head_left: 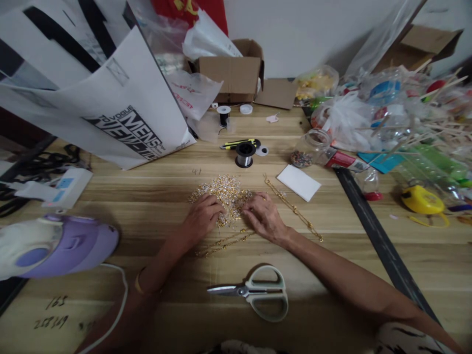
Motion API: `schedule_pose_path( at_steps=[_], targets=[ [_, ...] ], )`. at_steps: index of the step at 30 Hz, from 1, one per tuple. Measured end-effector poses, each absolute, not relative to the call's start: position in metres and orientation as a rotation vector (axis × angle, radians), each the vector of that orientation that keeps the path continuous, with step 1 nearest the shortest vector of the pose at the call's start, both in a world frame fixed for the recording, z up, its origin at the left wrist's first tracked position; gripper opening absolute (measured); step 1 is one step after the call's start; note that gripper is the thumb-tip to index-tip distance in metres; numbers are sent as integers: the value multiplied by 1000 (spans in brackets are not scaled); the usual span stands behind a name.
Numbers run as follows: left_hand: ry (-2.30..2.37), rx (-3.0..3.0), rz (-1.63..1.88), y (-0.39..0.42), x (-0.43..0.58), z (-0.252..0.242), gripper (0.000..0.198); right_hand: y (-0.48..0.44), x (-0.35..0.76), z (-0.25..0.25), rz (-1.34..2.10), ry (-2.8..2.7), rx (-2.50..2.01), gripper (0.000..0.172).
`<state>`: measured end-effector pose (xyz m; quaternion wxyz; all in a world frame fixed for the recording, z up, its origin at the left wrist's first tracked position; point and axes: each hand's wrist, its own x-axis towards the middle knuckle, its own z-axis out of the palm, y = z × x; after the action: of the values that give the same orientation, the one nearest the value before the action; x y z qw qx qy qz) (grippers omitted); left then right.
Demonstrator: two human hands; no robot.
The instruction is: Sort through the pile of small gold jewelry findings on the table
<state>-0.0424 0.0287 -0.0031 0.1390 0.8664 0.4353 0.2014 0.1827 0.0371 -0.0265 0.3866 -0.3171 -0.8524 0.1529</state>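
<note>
A pile of small gold and silver jewelry pieces [226, 189] lies in the middle of the wooden table. My left hand [202, 216] rests at its lower left edge, fingers curled in and tips among the pieces. On the opposite side, my right hand [266, 216] has its thumb and fingers drawn together against the pile. Whatever either hand pinches is too small to make out. One gold chain [295, 209] stretches out to the right of my right hand. Another gold chain [224, 242] lies between my wrists, below the pile.
Scissors [254, 291] lie nearest me. Beyond the pile are a wire spool [244, 155], a yellow-black cutter knife [236, 144], a white card [298, 182] and a jar of beads [309, 150]. A purple-white appliance [70, 246] and large paper bag [110, 108] stand left; clutter fills the right.
</note>
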Motion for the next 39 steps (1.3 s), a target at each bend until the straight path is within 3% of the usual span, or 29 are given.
schedule_pose_path(
  at_steps=[8,39],
  targets=[
    [1462,2506,570,29,-42,-5,19,37,183,-26,412,-2178,-819,6],
    [1507,2458,755,29,-39,-16,28,38,182,-27,436,-2172,-809,7]
  ],
)
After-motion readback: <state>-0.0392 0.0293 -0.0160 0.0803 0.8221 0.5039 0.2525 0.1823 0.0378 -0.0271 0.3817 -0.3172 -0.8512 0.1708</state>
